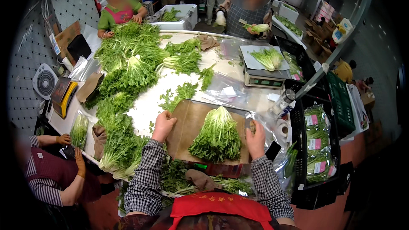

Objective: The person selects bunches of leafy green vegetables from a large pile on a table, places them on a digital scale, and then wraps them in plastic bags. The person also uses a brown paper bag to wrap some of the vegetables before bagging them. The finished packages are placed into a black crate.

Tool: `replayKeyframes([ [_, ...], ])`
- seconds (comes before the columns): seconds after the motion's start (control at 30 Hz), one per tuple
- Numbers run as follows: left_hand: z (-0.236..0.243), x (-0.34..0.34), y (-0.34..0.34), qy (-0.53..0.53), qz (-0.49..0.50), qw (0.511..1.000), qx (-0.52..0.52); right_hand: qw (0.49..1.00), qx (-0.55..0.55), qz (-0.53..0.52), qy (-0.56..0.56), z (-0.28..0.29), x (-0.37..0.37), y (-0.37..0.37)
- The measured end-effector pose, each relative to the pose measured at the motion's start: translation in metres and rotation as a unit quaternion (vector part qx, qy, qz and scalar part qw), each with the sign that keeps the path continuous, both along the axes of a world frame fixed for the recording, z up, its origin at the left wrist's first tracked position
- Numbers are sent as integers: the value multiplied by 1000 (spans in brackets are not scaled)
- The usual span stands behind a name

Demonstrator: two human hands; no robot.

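A head of curly endive [216, 138], pale at the base and green at its frilly leaves, lies on a sheet of brown paper [183, 134]. The paper covers the tray of a red weighing scale [219, 170] with a lit green display. My left hand [163, 127] pinches the paper's left edge. On the other side, my right hand [255, 138] is closed at the paper's right edge, fingers partly hidden. A brown cloth [203, 180] lies among loose greens below the scale.
Leafy greens [128, 59] are heaped along the table's left. At the right stand another scale [264, 71] bearing a bunch, a clear bottle [282, 102], a film roll [282, 130] and a black crate [300, 166] of bagged greens. Co-workers stand left and across.
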State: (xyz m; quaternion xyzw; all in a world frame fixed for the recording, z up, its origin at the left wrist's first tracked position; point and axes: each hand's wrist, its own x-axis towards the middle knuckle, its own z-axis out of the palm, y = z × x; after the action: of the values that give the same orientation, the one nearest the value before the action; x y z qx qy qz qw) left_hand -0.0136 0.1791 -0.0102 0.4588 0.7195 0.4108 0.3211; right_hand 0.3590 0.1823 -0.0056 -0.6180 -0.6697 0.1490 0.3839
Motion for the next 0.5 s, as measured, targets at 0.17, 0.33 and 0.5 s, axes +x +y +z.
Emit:
replayKeyframes([
  [0.17, 28, 13, 9, -9, -128, 992, 21, 995, -84, -53, -9, -20, 39, 2],
  [0.33, 62, 34, 9, 20, -186, 982, 28, 965, -203, -54, 156, -29, 52, -5],
  [0.5, 56, 39, 16, 36, -210, 977, 31, 944, -199, -26, 262, -15, 42, -2],
])
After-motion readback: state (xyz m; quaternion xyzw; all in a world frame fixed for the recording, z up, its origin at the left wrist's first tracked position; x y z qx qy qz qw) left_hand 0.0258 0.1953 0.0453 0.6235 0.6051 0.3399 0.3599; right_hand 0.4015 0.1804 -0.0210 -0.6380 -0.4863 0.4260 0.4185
